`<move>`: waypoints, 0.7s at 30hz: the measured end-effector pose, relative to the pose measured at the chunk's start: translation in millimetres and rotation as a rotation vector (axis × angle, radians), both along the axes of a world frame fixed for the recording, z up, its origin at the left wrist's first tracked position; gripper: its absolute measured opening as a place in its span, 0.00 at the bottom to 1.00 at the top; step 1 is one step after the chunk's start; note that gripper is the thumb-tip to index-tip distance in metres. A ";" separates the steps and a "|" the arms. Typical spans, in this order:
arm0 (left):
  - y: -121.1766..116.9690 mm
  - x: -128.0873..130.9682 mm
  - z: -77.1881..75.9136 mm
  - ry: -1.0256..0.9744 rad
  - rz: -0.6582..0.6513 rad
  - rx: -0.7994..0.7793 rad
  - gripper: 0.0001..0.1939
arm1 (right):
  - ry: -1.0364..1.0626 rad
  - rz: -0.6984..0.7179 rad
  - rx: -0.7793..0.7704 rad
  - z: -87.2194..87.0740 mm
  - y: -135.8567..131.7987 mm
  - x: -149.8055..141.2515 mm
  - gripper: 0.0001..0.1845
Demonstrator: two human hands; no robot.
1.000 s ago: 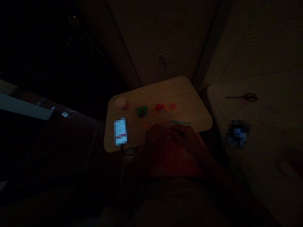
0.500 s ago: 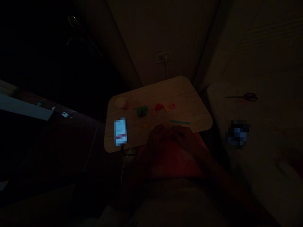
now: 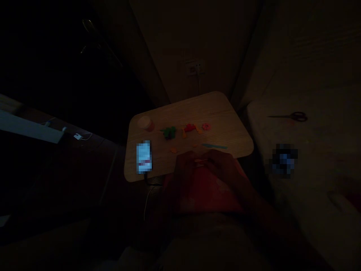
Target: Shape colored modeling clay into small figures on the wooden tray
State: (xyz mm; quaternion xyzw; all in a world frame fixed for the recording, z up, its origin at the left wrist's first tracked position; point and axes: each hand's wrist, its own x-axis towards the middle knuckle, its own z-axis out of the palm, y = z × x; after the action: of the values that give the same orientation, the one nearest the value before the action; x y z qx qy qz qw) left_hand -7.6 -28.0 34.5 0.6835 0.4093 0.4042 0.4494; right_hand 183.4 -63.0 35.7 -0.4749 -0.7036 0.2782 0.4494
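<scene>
The room is very dark. My left hand (image 3: 184, 165) and my right hand (image 3: 222, 165) meet at the near edge of a small wooden table (image 3: 220, 109). Between their fingertips they pinch a small pale orange strip (image 3: 200, 160). On the table lie a green clay piece (image 3: 169, 132), a red and orange clay piece (image 3: 190, 128), a pink ring-shaped piece (image 3: 206, 126), a small orange bit (image 3: 173, 150), a teal stick (image 3: 214, 146) and a small round tub (image 3: 145, 123).
A lit phone (image 3: 143, 156) with a cable lies at the table's near left corner. Scissors (image 3: 293, 116) and a dark blurred object (image 3: 284, 159) rest on the pale surface at the right. A wall socket (image 3: 194, 68) sits behind the table.
My hands were clasped together over the table edge; now the fingers have parted slightly and a pale orange strip shows stretched between them.
</scene>
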 end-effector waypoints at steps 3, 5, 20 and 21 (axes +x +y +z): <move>1.4 -2.1 4.2 -0.055 -0.027 0.039 0.28 | 0.001 -0.031 0.017 0.2 -0.9 1.6 0.12; 0.6 -3.3 8.6 -0.039 -0.047 0.069 0.23 | 0.016 -0.037 0.018 -0.2 -1.3 2.1 0.11; 3.5 -8.2 -2.3 0.104 -0.083 0.257 0.11 | 0.199 -0.055 -0.150 -8.2 1.5 -6.3 0.10; 3.1 -8.4 -1.5 0.103 -0.077 0.255 0.11 | 0.212 -0.042 -0.164 -8.9 1.8 -5.7 0.11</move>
State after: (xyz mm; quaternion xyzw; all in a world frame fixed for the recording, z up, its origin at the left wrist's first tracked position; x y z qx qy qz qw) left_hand -16.0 -24.9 33.0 0.7701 0.3505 0.3995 0.3527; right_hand 177.6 -61.2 26.8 -0.4925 -0.6170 0.3741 0.4865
